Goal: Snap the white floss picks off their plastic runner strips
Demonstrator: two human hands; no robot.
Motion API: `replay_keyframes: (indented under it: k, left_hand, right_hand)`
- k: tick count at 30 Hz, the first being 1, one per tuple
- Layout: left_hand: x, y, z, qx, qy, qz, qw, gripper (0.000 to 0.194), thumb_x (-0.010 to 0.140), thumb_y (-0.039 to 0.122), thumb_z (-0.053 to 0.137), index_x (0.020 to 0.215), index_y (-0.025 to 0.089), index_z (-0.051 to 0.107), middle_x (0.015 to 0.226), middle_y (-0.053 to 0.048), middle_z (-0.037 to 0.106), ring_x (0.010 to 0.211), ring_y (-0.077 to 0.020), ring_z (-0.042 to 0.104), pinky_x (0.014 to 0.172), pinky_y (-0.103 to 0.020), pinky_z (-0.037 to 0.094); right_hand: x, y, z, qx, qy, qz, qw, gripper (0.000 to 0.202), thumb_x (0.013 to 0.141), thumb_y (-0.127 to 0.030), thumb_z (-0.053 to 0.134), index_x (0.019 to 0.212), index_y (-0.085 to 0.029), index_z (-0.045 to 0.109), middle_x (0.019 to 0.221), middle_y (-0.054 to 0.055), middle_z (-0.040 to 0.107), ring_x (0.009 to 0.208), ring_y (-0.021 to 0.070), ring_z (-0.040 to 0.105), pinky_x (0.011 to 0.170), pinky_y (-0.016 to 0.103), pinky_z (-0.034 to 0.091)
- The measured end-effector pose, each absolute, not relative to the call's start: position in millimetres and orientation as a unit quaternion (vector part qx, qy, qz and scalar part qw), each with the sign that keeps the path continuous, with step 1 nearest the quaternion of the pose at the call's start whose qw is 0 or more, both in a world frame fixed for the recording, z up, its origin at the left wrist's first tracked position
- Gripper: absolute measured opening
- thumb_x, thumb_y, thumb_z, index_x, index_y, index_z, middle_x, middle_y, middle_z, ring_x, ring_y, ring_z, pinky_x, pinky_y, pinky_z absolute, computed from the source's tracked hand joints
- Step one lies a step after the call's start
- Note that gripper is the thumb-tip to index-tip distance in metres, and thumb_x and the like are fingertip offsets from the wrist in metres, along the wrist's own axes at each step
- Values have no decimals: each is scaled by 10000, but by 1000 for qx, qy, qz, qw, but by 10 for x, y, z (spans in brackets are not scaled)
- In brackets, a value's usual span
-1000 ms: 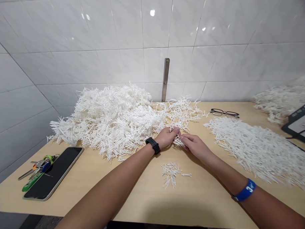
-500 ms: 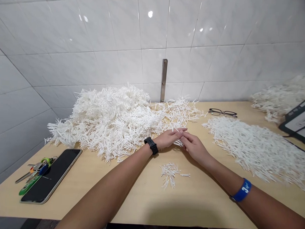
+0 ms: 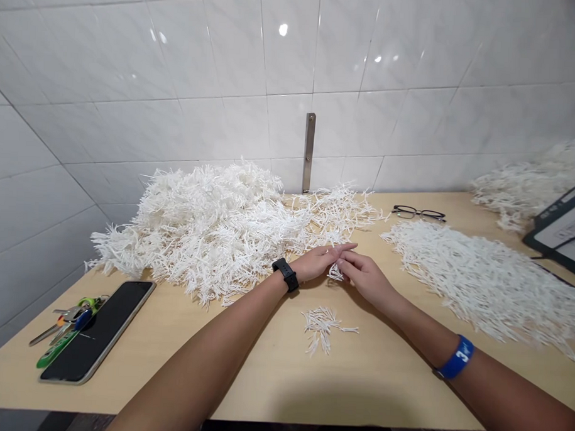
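My left hand (image 3: 316,263), with a black watch on its wrist, meets my right hand (image 3: 366,276) over the middle of the table. Between them is a small bunch of short white strands (image 3: 335,273), its ends hanging below my fingers. Both hands are closed on this bunch; the left fingers are partly hidden, and the right thumb and fingertips pinch. A large heap of white strands (image 3: 206,225) lies just left of and behind my hands, thinning into a looser spread (image 3: 344,208). Nearer to me, a small cluster of strands (image 3: 322,327) rests on the table (image 3: 258,378).
At the left lie a phone (image 3: 101,335) and a bunch of keys (image 3: 69,321) with a green tag. A flat layer of strands (image 3: 483,279) covers the right side, glasses (image 3: 418,212) behind it. Farther right are another heap (image 3: 529,183) and a dark-framed board (image 3: 567,228). A tiled wall (image 3: 226,69) stands behind.
My fingers have shifted slightly against each other, and more strand ends now hang below them. The heaps and the small cluster look unchanged.
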State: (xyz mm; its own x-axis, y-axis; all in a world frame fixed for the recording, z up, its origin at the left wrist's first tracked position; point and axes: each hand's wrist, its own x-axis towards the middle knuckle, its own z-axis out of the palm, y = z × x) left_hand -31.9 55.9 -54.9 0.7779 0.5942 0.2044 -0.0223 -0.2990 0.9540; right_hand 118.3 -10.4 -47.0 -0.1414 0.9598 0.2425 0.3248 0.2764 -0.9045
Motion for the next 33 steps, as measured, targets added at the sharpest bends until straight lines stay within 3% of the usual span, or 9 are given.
replay_keyframes:
  k: [4, 8, 15, 22, 27, 33]
  left_hand:
    - [-317, 579, -613, 739, 200, 294, 572, 686, 889, 692, 395, 1238, 161, 653, 1108, -149, 692, 1115, -276, 594, 1005, -417, 408]
    - [-313, 584, -613, 722, 210, 313, 580, 694, 888, 694, 391, 1194, 141, 677, 1067, -146, 700, 1043, -251, 616, 974, -391, 427]
    - [-300, 573, -595, 700, 209, 293, 617, 777, 856, 736, 393, 1199, 91, 657, 777, -114, 702, 755, -213, 656, 805, -357, 490]
    - [-267, 603, -659, 715, 202, 284, 606, 620, 883, 657, 452, 1125, 144, 700, 1032, -111, 714, 890, -198, 642, 914, -341, 451]
    - [-275, 597, -682, 696, 213, 264, 632, 653, 892, 670, 413, 1060, 108, 700, 802, -90, 705, 747, -181, 627, 819, -336, 469]
    - [-273, 617, -705, 711, 254, 250, 607, 575, 870, 647, 485, 918, 109, 682, 690, -38, 632, 631, -135, 543, 662, -276, 448]
  right_hand:
    - [1178, -76, -487, -489, -633, 433, 416, 411, 816, -506, 552, 563, -193, 464, 530, -26, 447, 520, 115, 388, 527, 271, 311]
    - [1171, -80, -486, -472, -606, 476, 428, 406, 803, -529, 597, 612, -187, 492, 543, -30, 453, 523, 107, 399, 526, 265, 322]
    - [1182, -67, -555, -462, -580, 513, 432, 453, 784, -612, 626, 695, -177, 535, 587, -14, 501, 558, 119, 452, 549, 277, 370]
    - [1174, -68, -520, -492, -597, 475, 420, 543, 725, -685, 648, 604, -176, 502, 556, -21, 461, 516, 106, 423, 517, 278, 330]
    - [1169, -69, -489, -477, -616, 470, 415, 542, 734, -666, 651, 582, -157, 544, 629, -2, 471, 537, 104, 430, 511, 282, 326]
    - [1170, -71, -487, -460, -610, 503, 404, 522, 732, -635, 674, 577, -150, 562, 663, 12, 488, 563, 112, 450, 538, 294, 368]
